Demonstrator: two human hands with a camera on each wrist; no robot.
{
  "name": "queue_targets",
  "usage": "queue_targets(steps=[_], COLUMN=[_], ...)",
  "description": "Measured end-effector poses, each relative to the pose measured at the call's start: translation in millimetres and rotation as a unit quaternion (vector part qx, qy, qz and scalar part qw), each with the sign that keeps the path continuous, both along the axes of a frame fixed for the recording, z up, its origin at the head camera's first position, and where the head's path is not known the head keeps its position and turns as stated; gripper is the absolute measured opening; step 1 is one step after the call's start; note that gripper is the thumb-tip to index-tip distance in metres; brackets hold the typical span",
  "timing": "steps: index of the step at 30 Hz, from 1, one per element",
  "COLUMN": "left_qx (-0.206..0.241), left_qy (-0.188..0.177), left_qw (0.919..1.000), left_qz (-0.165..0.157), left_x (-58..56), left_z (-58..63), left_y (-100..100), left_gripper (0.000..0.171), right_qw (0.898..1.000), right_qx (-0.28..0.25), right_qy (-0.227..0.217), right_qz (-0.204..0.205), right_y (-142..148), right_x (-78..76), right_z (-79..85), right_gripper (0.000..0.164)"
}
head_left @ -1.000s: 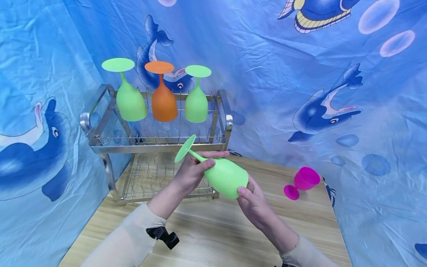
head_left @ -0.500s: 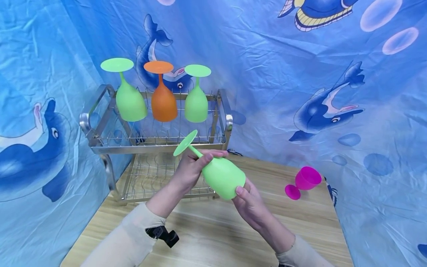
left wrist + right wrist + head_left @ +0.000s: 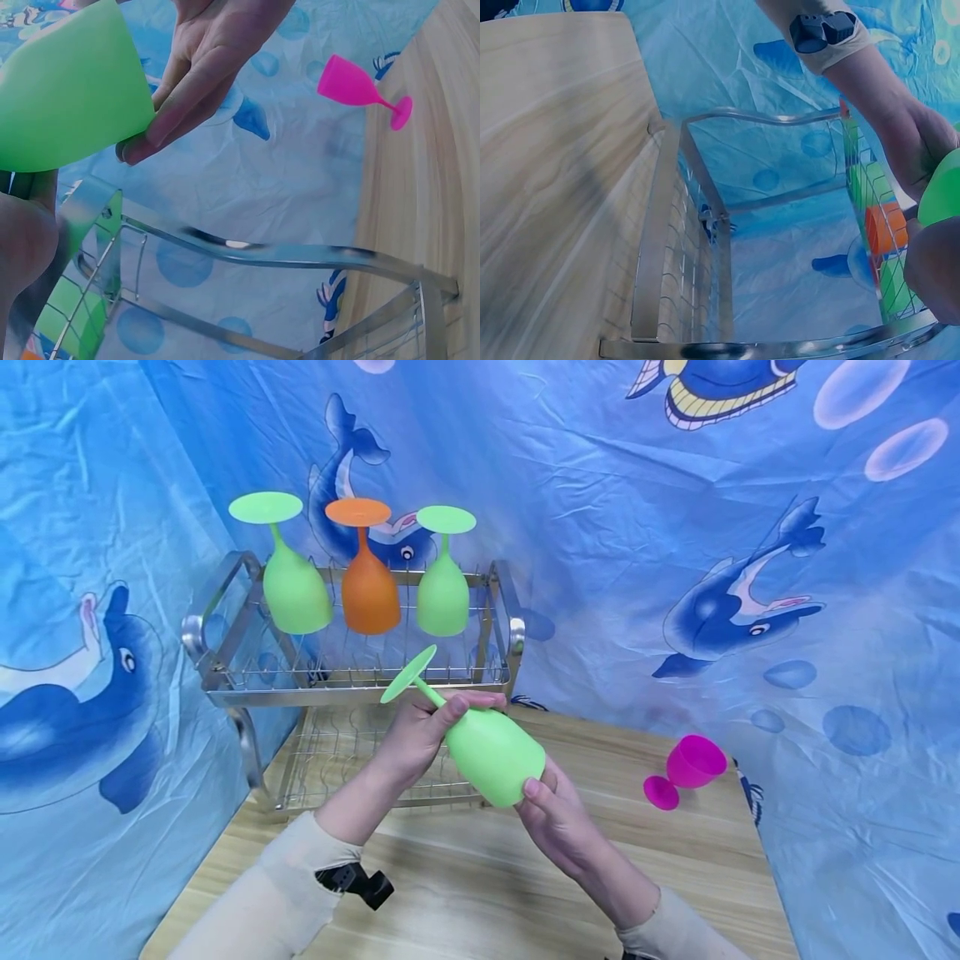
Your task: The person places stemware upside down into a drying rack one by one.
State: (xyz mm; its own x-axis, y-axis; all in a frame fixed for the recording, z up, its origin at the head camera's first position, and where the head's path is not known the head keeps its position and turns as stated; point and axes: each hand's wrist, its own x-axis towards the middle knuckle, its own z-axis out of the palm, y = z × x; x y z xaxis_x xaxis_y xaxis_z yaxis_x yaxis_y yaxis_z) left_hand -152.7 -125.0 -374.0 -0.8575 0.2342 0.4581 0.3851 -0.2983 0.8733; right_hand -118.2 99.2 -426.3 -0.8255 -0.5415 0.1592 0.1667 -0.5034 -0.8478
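Observation:
A light green plastic goblet (image 3: pixel 495 756) is held tilted in the air before the dish rack, its round foot up to the left and its mouth down to the right. My left hand (image 3: pixel 412 735) grips it where bowl and stem meet, thumb on top. At the rim, my right hand (image 3: pixel 558 822) pinches the bowl between thumb and fingers. In the left wrist view the green bowl (image 3: pixel 71 94) spans both hands. On the rack's upper tier an orange goblet (image 3: pixel 371 593) stands upside down between a left green goblet (image 3: pixel 296 593) and a right green goblet (image 3: pixel 442 597).
The two-tier metal dish rack (image 3: pixel 360 696) stands at the back left of the wooden table (image 3: pixel 465 877). A magenta goblet (image 3: pixel 693 762) lies on its side at the table's right. Blue dolphin-print cloth (image 3: pixel 600 568) hangs behind and at the sides.
Both hands have shifted the held green goblet a little to the left and slightly up. The grip looks the same, and the goblets on the rack and table stay put.

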Motion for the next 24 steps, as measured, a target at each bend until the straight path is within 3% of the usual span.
queue_targets(steps=[6,14,19,24], left_qx=[-0.029,-0.069,-0.085,-0.083], left_qy=[-0.001,-0.007,-0.005,-0.002], left_qw=[0.9996,0.9975,0.996,0.9963], left_qz=[-0.004,0.009,0.026,0.023], left_x=[1.0,3.1,6.0,6.7], left_z=[8.7,22.8,28.7,30.2], left_y=[-4.7,-10.7,-13.5,-14.7], left_gripper=[0.034,0.063,0.062,0.044], right_qw=[1.0,0.999,0.999,0.999], right_qx=[-0.004,-0.016,-0.015,-0.009], right_qy=[0.012,0.023,0.024,0.026], right_qz=[0.013,0.028,0.032,0.032], right_y=[-1.1,-4.8,-8.1,-8.9], right_x=[3.3,4.1,3.5,4.3], right_z=[4.6,6.4,6.1,6.3], right_gripper=[0.084,0.083,0.076,0.07])
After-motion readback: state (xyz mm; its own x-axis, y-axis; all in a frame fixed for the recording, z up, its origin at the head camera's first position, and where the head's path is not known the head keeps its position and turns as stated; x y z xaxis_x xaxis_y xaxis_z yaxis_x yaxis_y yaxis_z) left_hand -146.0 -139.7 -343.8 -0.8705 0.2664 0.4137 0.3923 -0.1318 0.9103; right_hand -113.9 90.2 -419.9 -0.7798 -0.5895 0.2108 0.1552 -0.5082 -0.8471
